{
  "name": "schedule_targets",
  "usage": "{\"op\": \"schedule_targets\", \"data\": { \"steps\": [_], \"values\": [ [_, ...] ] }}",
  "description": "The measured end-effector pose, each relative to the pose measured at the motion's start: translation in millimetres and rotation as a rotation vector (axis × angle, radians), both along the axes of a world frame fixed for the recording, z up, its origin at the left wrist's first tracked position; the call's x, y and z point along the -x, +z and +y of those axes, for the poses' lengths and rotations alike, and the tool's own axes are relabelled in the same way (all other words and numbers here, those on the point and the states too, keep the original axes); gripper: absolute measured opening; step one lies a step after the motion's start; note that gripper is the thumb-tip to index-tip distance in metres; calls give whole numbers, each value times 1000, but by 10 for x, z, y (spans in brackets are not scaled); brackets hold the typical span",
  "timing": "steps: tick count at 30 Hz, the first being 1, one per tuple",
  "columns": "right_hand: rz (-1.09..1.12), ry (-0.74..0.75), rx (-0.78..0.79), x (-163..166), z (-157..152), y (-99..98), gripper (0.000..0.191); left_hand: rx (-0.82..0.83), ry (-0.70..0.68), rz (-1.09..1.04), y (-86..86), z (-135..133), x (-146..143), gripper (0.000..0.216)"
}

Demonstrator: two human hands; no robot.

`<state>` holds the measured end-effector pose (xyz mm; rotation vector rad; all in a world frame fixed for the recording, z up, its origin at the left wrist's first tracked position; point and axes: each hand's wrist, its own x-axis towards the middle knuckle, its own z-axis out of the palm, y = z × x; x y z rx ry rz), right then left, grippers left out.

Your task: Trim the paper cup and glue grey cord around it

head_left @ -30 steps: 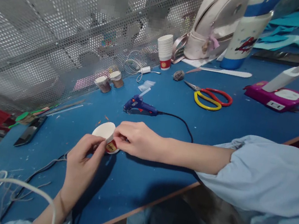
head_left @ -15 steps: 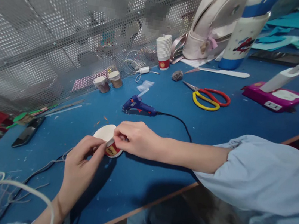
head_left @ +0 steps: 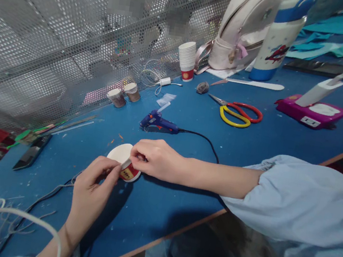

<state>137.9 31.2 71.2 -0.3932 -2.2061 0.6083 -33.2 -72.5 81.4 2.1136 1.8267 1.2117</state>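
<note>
A small white paper cup (head_left: 121, 154) with a red printed side stands upside down on the blue table (head_left: 153, 204) near its front edge. My left hand (head_left: 91, 192) pinches the cup's near side with thumb and fingers. My right hand (head_left: 156, 158) reaches in from the right, its fingers closed in a pinch on a small white strip against the cup's side. A blue hot glue gun (head_left: 157, 123) lies just beyond the cup, its black cord running to the right.
Red and yellow scissors (head_left: 237, 113) lie at mid right. A stack of paper cups (head_left: 187, 59), a backpack (head_left: 239, 30) and a bottle (head_left: 279, 37) stand at the back. A magenta box (head_left: 312, 112) sits far right. A phone (head_left: 29, 153) and cords (head_left: 15, 212) lie left, below a perforated metal screen (head_left: 42, 38).
The cup sits slightly further right than a second ago. Both hands keep their hold on it with almost no other movement.
</note>
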Motion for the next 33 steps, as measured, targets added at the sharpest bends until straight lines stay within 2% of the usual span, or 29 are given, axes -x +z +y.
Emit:
{"op": "schedule_targets", "data": {
  "steps": [9, 17, 23, 30, 33],
  "values": [
    [-12, 13, -18, -9, -4, 19, 14, 10, -5, -2, 56, -14, -16, 16],
    [13, 43, -70, 0, 6, -11, 8, 57, -74, -21, 60, -12, 89, 15],
    [-54, 73, -148, -24, -7, 4, 15, 82, -118, -29, 89, 7, 173, 16],
    [-151, 41, -215, -27, -7, 3, 18, 27, -1, -17, 33, 26, 159, 12],
    [-166, 44, -218, -11, -7, -7, 18, -12, -14, 27, 10, 17, 116, 17]
  ]
}}
